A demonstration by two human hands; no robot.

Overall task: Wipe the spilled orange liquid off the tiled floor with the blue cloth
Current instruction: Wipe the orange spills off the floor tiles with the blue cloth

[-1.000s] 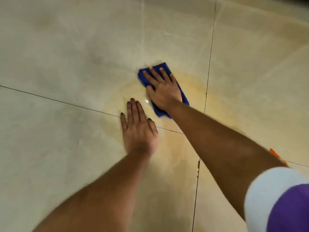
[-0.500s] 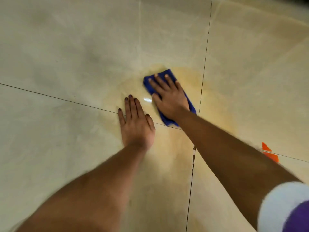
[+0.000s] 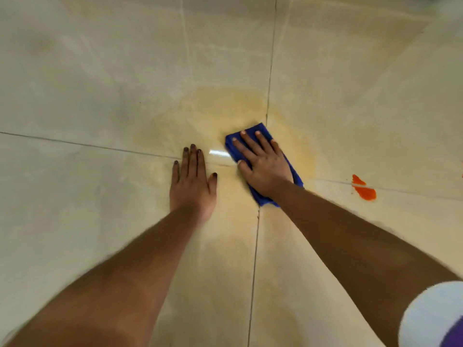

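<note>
My right hand lies flat on the folded blue cloth and presses it onto the tiled floor near the crossing of the grout lines. A pale orange smear spreads over the tiles beyond and around the cloth. A small bright orange puddle sits on the floor to the right, apart from the cloth. My left hand rests palm down on the floor just left of the cloth, fingers together, holding nothing.
Dark grout lines cross between the large cream tiles. A bright glint of light lies between my hands. A white and purple sleeve shows at the lower right corner.
My right hand has dragged the blue cloth back toward me and to the right across the smear. The bright orange puddle has come into full view. My left hand stays planted.
</note>
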